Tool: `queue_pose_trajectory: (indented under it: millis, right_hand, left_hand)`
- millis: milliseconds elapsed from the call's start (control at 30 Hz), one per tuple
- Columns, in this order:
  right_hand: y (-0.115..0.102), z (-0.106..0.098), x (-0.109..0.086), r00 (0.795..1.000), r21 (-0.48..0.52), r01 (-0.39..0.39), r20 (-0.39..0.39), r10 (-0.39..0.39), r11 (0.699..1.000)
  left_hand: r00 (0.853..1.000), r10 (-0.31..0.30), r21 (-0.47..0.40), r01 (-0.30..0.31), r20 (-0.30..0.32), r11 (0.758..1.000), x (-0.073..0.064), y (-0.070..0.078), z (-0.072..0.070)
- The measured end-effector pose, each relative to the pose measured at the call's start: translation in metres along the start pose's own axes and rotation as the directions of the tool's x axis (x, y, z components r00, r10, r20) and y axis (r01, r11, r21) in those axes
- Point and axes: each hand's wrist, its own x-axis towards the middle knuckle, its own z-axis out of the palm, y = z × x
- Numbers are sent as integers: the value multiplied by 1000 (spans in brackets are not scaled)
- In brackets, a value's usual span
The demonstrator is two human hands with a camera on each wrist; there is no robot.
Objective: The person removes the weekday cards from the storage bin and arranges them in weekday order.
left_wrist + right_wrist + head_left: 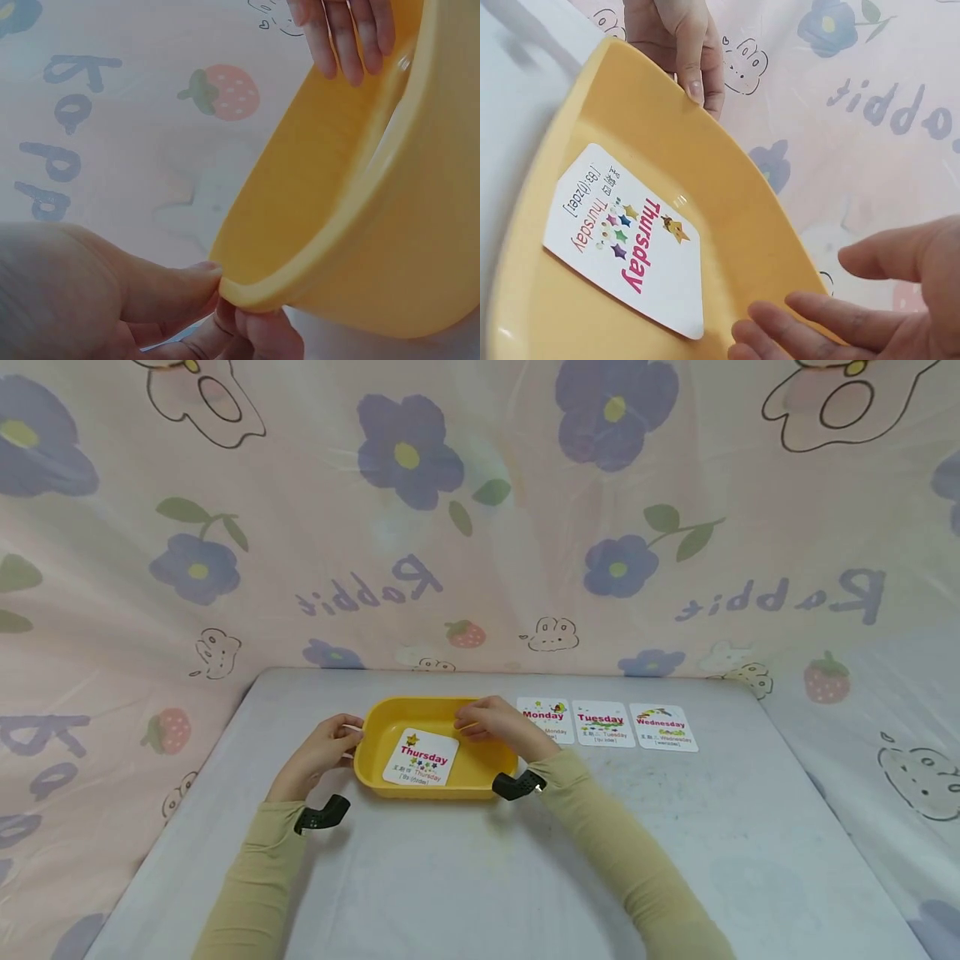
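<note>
A yellow plastic tray (442,792) stands on the table with a white Thursday card (422,758) lying face up inside it. My left hand (327,749) pinches the tray's left rim between thumb and fingers, as the left wrist view shows close up. Over the tray's right end is my right hand (501,724), its fingers extended and reaching in past the rim. Nothing is between the right thumb and fingers in the right wrist view, and the Thursday card (634,240) lies apart from them.
Right of the tray, a Monday card (545,721), a Tuesday card (600,724) and a Wednesday card (663,727) lie in a row. Behind the white-covered table (712,852) hangs a curtain (510,552) with flowers and rabbits. Both wrists wear black camera mounts.
</note>
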Motion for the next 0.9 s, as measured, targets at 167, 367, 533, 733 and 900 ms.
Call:
queue_pose_trajectory:
  millis: [167, 367, 533, 733, 900]
  right_hand:
    - [3, 2, 5, 1000, -7, -17, -4, 17, 1000]
    - [5, 9, 13, 993, -1, -92, -69, 92, 996]
    - [8, 12, 17, 989, -5, -128, -75, 127, 992]
    - [9, 13, 16, 993, -27, -112, -50, 110, 993]
    - [9, 12, 14, 996, -36, -87, -15, 87, 996]
  left_hand:
    - [1000, 2, 3, -3, 1, 1000, -1, 1, 0]
    - [1000, 2, 5, -2, -5, 1000, -1, 1, 0]
    - [1000, 6, 5, -6, -5, 1000, -1, 1, 0]
    - [1000, -5, 10, 5, -12, 1000, 0, 1, 1]
    - [1000, -6, 14, 6, -14, 1000, 0, 0, 1]
